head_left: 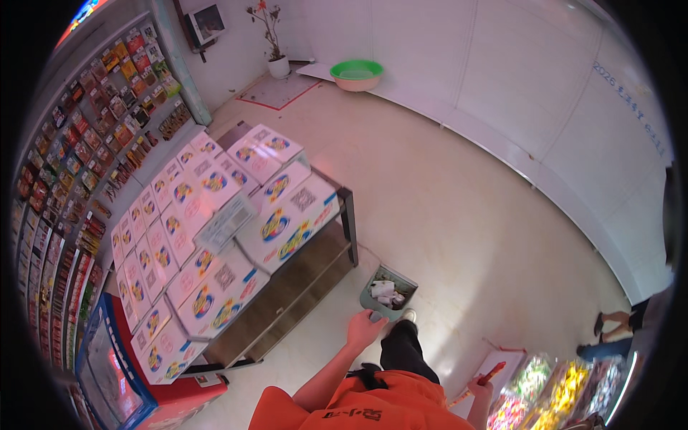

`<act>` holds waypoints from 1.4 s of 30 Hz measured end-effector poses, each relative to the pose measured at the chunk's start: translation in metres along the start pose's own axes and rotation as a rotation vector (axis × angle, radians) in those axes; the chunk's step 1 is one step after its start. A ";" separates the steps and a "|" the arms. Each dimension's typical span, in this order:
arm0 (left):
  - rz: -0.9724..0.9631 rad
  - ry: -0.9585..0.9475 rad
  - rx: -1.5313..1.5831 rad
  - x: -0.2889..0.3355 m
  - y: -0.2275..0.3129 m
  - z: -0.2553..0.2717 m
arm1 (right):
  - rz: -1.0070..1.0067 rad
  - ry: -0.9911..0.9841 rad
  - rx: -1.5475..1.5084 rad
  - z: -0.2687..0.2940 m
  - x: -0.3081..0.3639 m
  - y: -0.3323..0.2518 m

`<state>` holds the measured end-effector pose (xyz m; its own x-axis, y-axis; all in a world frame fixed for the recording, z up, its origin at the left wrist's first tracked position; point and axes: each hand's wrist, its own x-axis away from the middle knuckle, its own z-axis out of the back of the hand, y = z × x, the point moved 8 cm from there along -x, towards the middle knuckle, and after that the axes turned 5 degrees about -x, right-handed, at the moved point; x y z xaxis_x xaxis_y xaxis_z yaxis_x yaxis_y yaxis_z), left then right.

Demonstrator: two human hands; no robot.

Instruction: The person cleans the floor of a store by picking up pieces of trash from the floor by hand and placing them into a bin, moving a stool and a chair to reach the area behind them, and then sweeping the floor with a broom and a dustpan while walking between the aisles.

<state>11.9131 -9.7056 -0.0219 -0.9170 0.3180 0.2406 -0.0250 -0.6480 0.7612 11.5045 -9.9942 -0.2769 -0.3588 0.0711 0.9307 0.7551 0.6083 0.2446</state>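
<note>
My left hand (364, 330) is closed, with a small grey thing (377, 316) at its fingertips that I cannot make out. It is just in front of a grey-green waste bin (393, 313), which holds crumpled white waste (387, 292). Whether the fingers touch the bin's rim does not show clearly. On the right, my right hand (481, 390) is closed round a slim red stick-like thing (492, 372), whose kind I cannot tell. That hand is beside a tray of colourful wrapped goods (527, 383).
White printed cartons (208, 215) are stacked on a dark-framed table (349, 222) at left. Behind them are shelves of packets (93, 136); a red-and-blue chest freezer (136, 380) stands nearer. A green basin (357, 70) and potted plant (278, 66) are far off. Another person's legs (609, 337) show at right.
</note>
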 end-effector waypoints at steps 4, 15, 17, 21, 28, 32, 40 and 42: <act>0.001 0.134 0.013 -0.106 0.036 -0.011 | 0.039 0.066 -0.037 -0.128 -0.033 0.049; 0.245 0.213 0.285 -0.356 0.131 -0.006 | 0.058 0.152 0.177 -0.486 -0.159 0.239; 0.213 0.252 0.293 -0.413 0.145 -0.008 | 0.124 0.084 0.266 -0.539 -0.197 0.242; 0.174 0.257 0.313 -0.525 0.180 0.008 | 0.141 0.095 0.230 -0.627 -0.220 0.270; 0.273 0.350 0.323 -0.687 0.191 0.070 | -0.096 0.011 0.408 -0.785 -0.223 0.417; 0.395 0.440 0.371 -0.760 0.178 0.115 | -0.256 -0.023 0.574 -0.865 -0.221 0.538; 0.594 0.820 0.488 -0.913 0.094 0.158 | -0.489 -0.290 1.483 -1.017 -0.254 0.795; 0.677 0.946 0.474 -0.933 0.084 0.183 | -0.596 -0.316 1.628 -1.048 -0.277 0.855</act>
<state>12.8398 -9.9304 -0.0719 -0.6207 -0.7282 0.2907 0.5266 -0.1124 0.8427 12.8245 -10.3223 -0.0403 -0.5882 -0.4182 0.6922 -0.7007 0.6909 -0.1780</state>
